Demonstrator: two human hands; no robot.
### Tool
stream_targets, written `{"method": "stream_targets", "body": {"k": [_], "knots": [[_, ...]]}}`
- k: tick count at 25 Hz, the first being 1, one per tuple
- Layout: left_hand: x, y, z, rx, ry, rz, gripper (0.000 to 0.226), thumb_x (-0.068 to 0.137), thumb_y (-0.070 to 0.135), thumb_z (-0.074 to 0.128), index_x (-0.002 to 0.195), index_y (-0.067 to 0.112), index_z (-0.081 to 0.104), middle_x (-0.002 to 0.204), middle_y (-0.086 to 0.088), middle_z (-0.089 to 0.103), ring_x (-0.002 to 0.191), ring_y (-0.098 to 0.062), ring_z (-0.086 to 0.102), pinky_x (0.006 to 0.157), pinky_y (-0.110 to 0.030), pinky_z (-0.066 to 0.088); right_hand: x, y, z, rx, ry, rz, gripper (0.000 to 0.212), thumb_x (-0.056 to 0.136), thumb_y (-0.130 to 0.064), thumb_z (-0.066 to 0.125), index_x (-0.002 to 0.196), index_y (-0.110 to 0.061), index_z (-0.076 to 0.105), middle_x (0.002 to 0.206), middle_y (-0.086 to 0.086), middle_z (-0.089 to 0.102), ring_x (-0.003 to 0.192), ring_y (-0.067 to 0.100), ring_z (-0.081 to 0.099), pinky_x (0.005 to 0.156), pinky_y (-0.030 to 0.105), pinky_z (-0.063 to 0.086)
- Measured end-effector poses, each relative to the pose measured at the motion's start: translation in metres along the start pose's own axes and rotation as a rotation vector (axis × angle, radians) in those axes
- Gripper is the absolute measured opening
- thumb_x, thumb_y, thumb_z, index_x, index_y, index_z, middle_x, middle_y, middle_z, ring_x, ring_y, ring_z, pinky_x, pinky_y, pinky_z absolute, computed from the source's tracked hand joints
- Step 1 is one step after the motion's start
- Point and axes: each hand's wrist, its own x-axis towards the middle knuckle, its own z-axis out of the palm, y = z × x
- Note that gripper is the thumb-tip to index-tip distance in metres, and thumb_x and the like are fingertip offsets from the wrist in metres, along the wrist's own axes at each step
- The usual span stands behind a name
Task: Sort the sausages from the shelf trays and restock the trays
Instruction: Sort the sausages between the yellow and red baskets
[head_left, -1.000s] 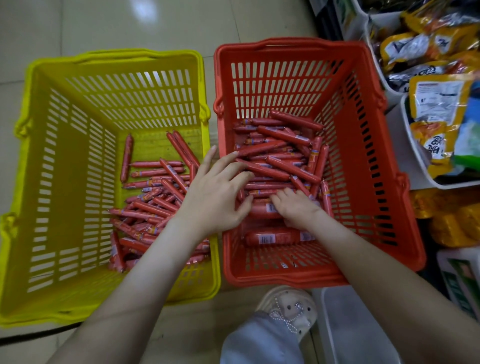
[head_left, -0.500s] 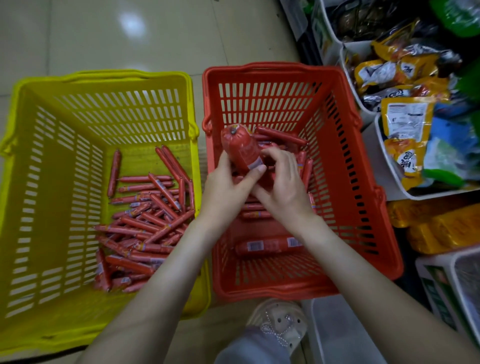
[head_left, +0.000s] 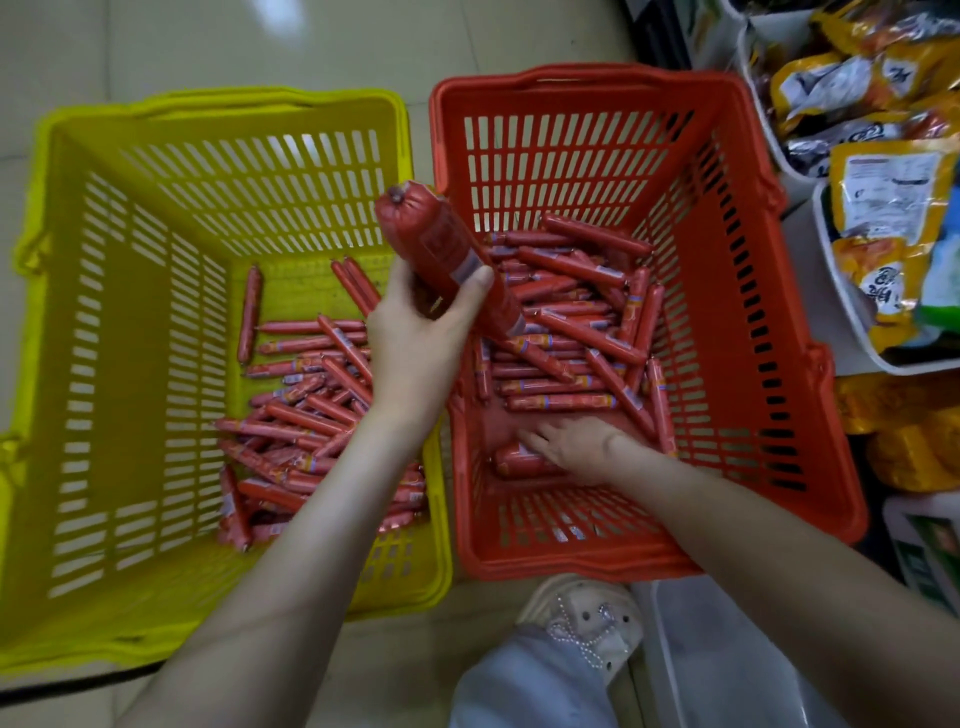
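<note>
Grips a thick sausage (head_left: 441, 244) with the left hand (head_left: 421, 338), tilted above the left rim of the red basket (head_left: 727, 260). Rests the right hand (head_left: 576, 447), fingers fairly straight, on another fat sausage (head_left: 511, 461) by the near wall. Cannot read the blurred labels (head_left: 467, 266).

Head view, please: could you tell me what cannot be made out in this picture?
All in the head view:
- Thick sausage: label print blurred; left hand covers part.
- Second thick sausage in the red basket: mostly under the right hand; grip unclear.
- Thin sausages in the yellow basket: partly behind the left forearm; count unknowable.
- Shelf packets: cut off by the right edge.
</note>
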Motion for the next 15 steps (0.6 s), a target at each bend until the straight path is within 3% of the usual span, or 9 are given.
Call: {"method": "stream_targets", "body": {"k": [2,4,8,11,15], "knots": [[-0.004,-0.002,0.001,0.046,-0.031,-0.013,0.029,0.078,0.026,0.074,0.103,0.014,0.064,0.089,0.01,0.069,0.082,0.001,0.063,0.082,-0.025,0.051,-0.005,0.003,-0.003,-0.037,-0.003,0.042,0.061,0.097,-0.006,0.037,0.15,-0.008,0.008,0.147,0.014,0.032,0.129,0.032,0.04,0.098,0.043,0.041],[-0.006,0.0,0.004,0.077,-0.039,-0.016,0.03,0.076,0.031,0.075,0.101,0.019,0.064,0.09,0.01,0.07,0.085,-0.001,0.065,0.084,-0.029,0.053,-0.018,0.009,-0.009,-0.101,0.104,0.11,0.054,0.097,-0.003,0.032,0.148,-0.002,0.014,0.144,0.016,0.033,0.128,0.033,0.039,0.096,0.045,0.042],[-0.022,0.021,0.014,0.087,-0.033,-0.025,0.036,0.073,0.046,0.072,0.101,0.024,0.064,0.091,0.008,0.071,0.088,-0.007,0.068,0.085,-0.038,0.054,-0.075,0.028,-0.022,-0.055,0.676,0.331,0.051,0.078,-0.006,0.031,0.126,0.002,0.049,0.107,0.017,0.063,0.091,0.033,0.063,0.074,0.038,0.054],[-0.051,0.064,0.027,0.075,-0.104,-0.004,0.039,0.072,0.051,0.071,0.098,0.024,0.064,0.088,0.01,0.071,0.084,-0.006,0.066,0.082,-0.039,0.054,-0.153,0.029,-0.031,-0.019,0.886,0.518,0.048,0.082,-0.016,0.052,0.126,-0.003,0.04,0.107,0.015,0.062,0.092,0.032,0.061,0.082,0.039,0.052],[-0.114,0.155,0.049,0.048,-0.249,0.072,0.031,0.074,0.041,0.073,0.096,0.02,0.066,0.084,0.009,0.072,0.078,0.001,0.064,0.079,-0.038,0.054,-0.294,-0.003,-0.031,0.125,1.012,0.773,0.053,0.075,-0.015,0.047,0.126,-0.005,0.041,0.107,0.015,0.061,0.093,0.034,0.057,0.084,0.041,0.051]]}}
